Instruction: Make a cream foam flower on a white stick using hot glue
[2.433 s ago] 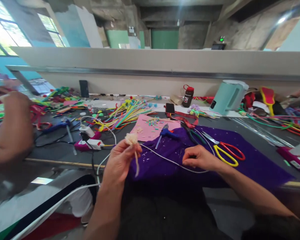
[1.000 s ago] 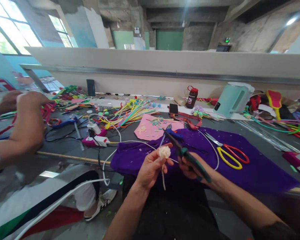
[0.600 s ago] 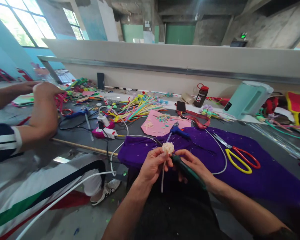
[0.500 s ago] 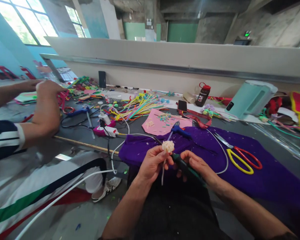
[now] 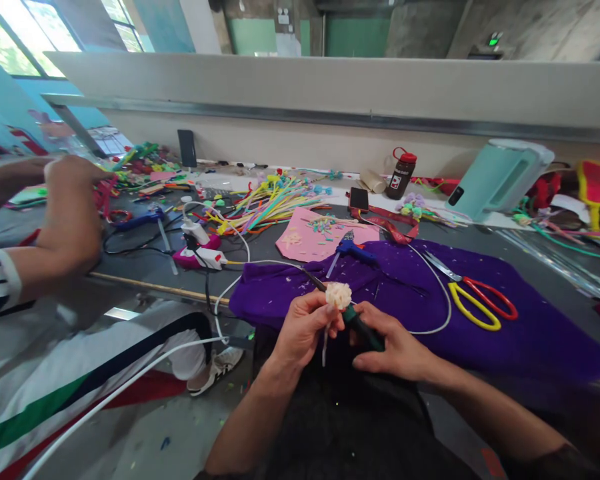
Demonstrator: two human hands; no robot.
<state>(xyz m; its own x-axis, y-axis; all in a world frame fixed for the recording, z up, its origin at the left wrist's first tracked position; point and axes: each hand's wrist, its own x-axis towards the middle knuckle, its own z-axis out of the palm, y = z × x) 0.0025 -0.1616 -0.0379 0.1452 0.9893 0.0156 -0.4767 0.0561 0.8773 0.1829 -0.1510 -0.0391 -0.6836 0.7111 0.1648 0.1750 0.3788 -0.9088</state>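
"By the near edge of the tabletop (image 5: 140, 263), what did the left hand (image 5: 305, 327) have?"

"A cream, ruffled flower (image 5: 339, 295). The grip was pinched just under the bloom, thumb against fingers, and a thin pale stem (image 5: 325, 347) hung down below."

"And the right grip?"

"That hand (image 5: 395, 343) had its fingers around the green handles of some pliers (image 5: 364, 330), with the thumb standing off beneath them. The dark nose ran behind the flower and poked out on its left. I couldn't tell whether the jaws touched it."

"What lay around them?"

"Just beyond, a purple cloth (image 5: 530, 320) flecked with pale scraps. Red-and-yellow scissors (image 5: 464, 281) rested on it to the right, and a blue glue gun (image 5: 355, 250) lay farther back, near a pink sheet (image 5: 300, 223) scattered with small coloured bits. A bundle of bright stems (image 5: 275, 208) fanned out behind that sheet."

"Anyone close by?"

"On the far left, a co-worker's bent arm (image 5: 70, 233) reached over the same tabletop, beside some pink strands (image 5: 105, 197)."
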